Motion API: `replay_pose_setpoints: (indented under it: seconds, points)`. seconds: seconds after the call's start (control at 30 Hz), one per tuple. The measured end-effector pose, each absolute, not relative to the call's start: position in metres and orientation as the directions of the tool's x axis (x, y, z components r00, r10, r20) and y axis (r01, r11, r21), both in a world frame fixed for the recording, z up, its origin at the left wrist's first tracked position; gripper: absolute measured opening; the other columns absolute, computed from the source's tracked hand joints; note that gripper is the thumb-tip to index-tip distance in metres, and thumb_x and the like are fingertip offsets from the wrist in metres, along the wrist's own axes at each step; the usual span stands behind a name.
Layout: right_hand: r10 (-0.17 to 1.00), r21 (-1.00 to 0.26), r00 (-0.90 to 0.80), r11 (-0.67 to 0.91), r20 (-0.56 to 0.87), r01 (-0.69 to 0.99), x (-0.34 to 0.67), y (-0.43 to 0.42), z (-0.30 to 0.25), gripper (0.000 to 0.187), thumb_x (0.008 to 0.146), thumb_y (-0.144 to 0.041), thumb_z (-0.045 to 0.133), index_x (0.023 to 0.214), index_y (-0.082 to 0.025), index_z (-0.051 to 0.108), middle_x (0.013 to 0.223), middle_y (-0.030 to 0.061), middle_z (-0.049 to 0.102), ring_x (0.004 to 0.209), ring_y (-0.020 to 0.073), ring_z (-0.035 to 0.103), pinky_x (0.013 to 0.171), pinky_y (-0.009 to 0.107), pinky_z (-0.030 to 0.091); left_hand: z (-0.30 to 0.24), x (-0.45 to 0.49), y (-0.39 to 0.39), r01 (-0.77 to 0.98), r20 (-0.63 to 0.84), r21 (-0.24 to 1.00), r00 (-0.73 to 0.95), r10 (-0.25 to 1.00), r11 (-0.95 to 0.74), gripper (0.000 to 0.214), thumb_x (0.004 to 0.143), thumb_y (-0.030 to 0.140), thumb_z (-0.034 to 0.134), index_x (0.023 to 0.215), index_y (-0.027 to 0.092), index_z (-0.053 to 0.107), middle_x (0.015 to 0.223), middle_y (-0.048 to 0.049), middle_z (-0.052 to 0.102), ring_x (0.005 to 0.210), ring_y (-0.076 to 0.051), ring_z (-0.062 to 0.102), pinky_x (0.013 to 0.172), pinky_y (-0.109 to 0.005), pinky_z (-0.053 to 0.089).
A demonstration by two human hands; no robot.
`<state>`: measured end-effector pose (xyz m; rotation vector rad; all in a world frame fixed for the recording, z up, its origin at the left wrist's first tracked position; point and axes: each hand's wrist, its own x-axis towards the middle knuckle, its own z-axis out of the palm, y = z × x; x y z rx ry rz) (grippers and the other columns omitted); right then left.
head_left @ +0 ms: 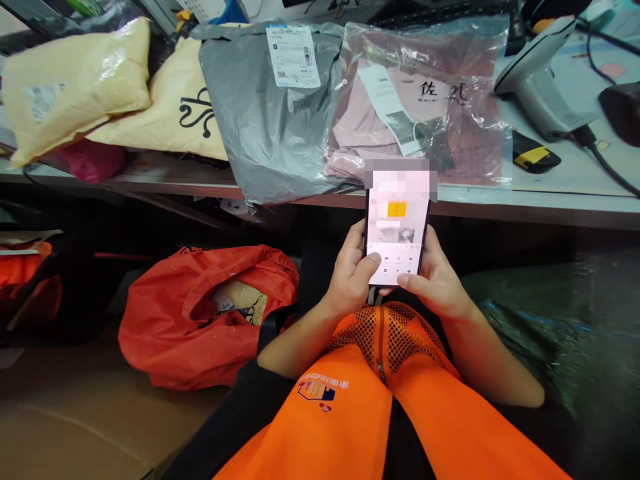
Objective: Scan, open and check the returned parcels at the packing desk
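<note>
Gripping phone (397, 233) in left hand (353, 277), right hand (437, 280), thumbs on screen

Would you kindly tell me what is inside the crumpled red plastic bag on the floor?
Through the opening of the red plastic bag, a brown paper parcel with black print shows. The bag's folds cover the rest, so anything deeper cannot be seen.

— Where's the camera?
— On the person's head, facing forward and down, close over the left hand (353, 277) and right hand (436, 281) round the phone (397, 227).
— How far does it see?
— Up to the table (560, 192) edge ahead, down to the orange vest (350, 413).
</note>
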<state>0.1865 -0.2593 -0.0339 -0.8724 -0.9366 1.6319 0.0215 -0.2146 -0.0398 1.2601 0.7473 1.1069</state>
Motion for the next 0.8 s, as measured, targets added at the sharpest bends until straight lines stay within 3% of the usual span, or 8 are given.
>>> replay_pose_setpoints:
  seconds: [0.2,0.37,0.57,0.8]
  points:
    - [0.969,-0.894,-0.233,-0.177,-0.085,-0.411,0.187,-0.259,-0.035,0.085,0.084,-0.037,0.083,0.152,-0.036,0.032,0.145,0.0107,0.059,0.111,0.0305,0.072,0.071,0.040,0.070,-0.038,0.026,-0.211,-0.166,0.119,0.983,0.240,0.963,-0.080,0.044,0.095,0.049,0.068,0.125,0.019,0.056,0.114,-0.0089,0.073,0.093,-0.021,0.071,0.076,-0.029,0.058]
    - [0.973,-0.877,-0.205,-0.191,-0.109,-0.440,0.189,-0.256,-0.040,0.085,0.086,-0.042,0.078,0.156,-0.035,0.032,0.141,0.0093,0.063,0.117,0.0337,0.069,0.071,0.042,0.069,-0.045,0.021,-0.208,-0.286,0.142,0.957,0.343,0.928,-0.041,0.058,0.094,0.050,0.063,0.141,0.018,0.050,0.132,-0.0128,0.068,0.117,-0.030,0.068,0.092,-0.038,0.058]
    - [0.984,-0.908,-0.133,-0.161,-0.118,-0.387,0.184,-0.254,-0.036,0.090,0.079,-0.033,0.086,0.152,-0.036,0.033,0.141,0.0086,0.063,0.105,0.0296,0.072,0.063,0.039,0.069,-0.050,0.018,-0.209,-0.323,0.180,0.946,0.417,0.891,-0.040,0.072,0.091,0.043,0.065,0.156,0.023,0.041,0.154,-0.0116,0.055,0.142,-0.033,0.053,0.116,-0.046,0.047]
    - [0.988,-0.919,-0.086,-0.152,-0.129,-0.364,0.185,-0.254,-0.043,0.076,0.088,-0.041,0.077,0.151,-0.040,0.035,0.142,0.0056,0.062,0.102,0.0293,0.074,0.062,0.041,0.069,-0.041,0.020,-0.214,-0.214,0.157,0.975,0.452,0.878,-0.064,0.080,0.090,0.041,0.071,0.159,0.026,0.035,0.147,-0.0130,0.060,0.129,-0.033,0.062,0.100,-0.043,0.058]
